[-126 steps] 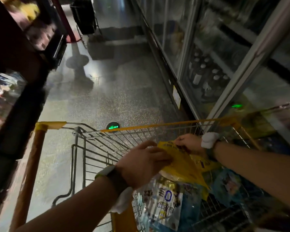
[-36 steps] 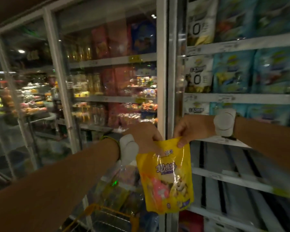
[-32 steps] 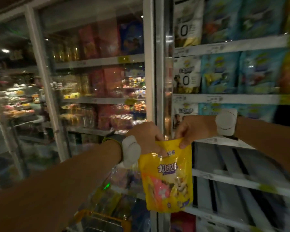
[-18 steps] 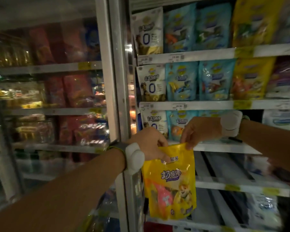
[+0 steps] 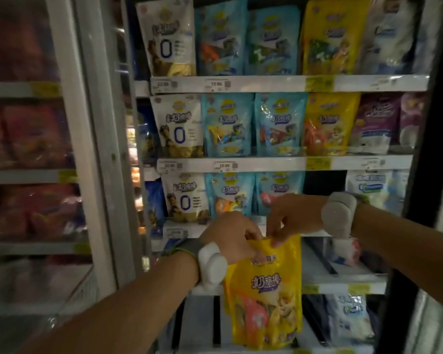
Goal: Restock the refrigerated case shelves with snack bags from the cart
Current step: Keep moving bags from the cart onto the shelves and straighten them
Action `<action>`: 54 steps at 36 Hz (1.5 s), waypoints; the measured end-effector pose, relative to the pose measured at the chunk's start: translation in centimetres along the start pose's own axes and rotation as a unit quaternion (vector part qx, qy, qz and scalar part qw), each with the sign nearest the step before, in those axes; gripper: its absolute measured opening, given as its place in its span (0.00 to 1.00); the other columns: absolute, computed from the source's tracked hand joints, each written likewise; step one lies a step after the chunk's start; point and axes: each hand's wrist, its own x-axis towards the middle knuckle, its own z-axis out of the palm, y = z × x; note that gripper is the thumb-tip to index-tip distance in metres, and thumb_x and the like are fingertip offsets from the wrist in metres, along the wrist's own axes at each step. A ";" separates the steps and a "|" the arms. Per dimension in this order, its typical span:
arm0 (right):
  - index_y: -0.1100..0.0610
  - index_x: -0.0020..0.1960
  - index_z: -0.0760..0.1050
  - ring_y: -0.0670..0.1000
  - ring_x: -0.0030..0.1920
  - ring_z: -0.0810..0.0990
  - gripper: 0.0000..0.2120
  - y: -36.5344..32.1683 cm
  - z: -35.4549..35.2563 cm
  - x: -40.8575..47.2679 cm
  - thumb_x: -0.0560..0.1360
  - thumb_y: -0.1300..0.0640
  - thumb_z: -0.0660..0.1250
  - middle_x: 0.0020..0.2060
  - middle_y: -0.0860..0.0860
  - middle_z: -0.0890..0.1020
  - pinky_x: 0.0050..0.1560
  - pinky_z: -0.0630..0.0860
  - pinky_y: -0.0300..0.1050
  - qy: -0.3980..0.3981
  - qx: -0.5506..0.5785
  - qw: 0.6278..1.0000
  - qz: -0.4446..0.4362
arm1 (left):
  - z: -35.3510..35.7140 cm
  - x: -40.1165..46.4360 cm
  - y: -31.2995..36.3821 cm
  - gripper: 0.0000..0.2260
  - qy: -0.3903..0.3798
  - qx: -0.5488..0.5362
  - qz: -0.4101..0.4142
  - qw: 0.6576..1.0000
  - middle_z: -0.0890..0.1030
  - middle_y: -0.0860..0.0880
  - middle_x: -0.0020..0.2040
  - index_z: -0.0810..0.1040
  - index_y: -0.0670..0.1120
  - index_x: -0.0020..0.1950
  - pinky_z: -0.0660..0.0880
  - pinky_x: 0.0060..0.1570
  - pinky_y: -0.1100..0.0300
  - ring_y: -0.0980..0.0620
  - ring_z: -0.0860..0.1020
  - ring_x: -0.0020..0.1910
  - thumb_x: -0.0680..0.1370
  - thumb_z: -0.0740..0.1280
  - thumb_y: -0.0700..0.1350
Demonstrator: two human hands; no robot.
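Before the open refrigerated case (image 5: 279, 84), my left hand (image 5: 232, 236) and right hand (image 5: 293, 215) each pinch the top edge of the yellow snack bag (image 5: 265, 292), which hangs below my grip, light, soft, probably slippery.

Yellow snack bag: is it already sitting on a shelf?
No. The yellow snack bag hangs in front of the case, pinched at its top edge by the left hand and the right hand.
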 end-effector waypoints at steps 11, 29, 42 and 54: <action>0.55 0.43 0.85 0.52 0.35 0.85 0.03 6.3 -0.7 -1.8 0.70 0.58 0.76 0.33 0.49 0.85 0.48 0.80 0.41 0.049 0.133 0.989 0.050 | 3.7 4.6 -0.1 0.16 0.080 -0.175 0.017 0.981 0.84 0.59 0.47 0.83 0.53 0.48 0.79 0.46 0.64 0.64 0.81 0.48 0.64 0.83 0.50; 0.56 0.43 0.83 0.53 0.38 0.86 0.08 14.5 -2.2 -2.7 0.73 0.68 0.71 0.37 0.58 0.85 0.41 0.82 0.42 0.121 0.183 0.966 0.139 | 9.0 12.4 0.4 0.10 0.049 -0.389 -0.061 0.918 0.87 0.51 0.46 0.86 0.47 0.53 0.80 0.52 0.60 0.54 0.84 0.48 0.76 0.72 0.51; 0.61 0.43 0.83 0.50 0.38 0.86 0.05 16.5 -2.9 -1.8 0.73 0.59 0.73 0.36 0.54 0.86 0.43 0.81 0.40 0.058 0.061 0.975 0.206 | 11.2 17.8 1.9 0.09 0.011 -0.372 -0.028 0.928 0.86 0.51 0.43 0.84 0.51 0.42 0.77 0.54 0.52 0.50 0.83 0.47 0.78 0.69 0.53; 0.46 0.36 0.79 0.50 0.37 0.85 0.10 17.9 -6.9 -1.1 0.74 0.57 0.73 0.32 0.46 0.84 0.46 0.83 0.48 0.075 -0.019 0.971 0.228 | 10.1 21.1 3.0 0.14 0.066 -0.392 0.038 0.917 0.85 0.53 0.41 0.85 0.46 0.46 0.77 0.51 0.57 0.57 0.81 0.43 0.79 0.68 0.55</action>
